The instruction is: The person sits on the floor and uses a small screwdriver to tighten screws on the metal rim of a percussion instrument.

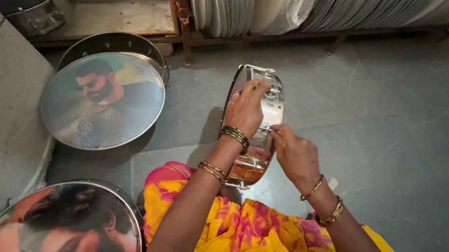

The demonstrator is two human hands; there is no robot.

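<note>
A shiny steel frame drum stands on edge on the floor in front of my knees, its metal shell facing me. My left hand grips the upper part of its rim. My right hand pinches a small metal tuning fitting on the shell's right side. Both wrists carry bangles. My yellow and pink garment fills the bottom of the view.
Two finished drums with printed portrait heads lie at the left and bottom left. Another steel drum sits top left. A wooden rack along the back holds stacked white drum skins. The floor is grey stone.
</note>
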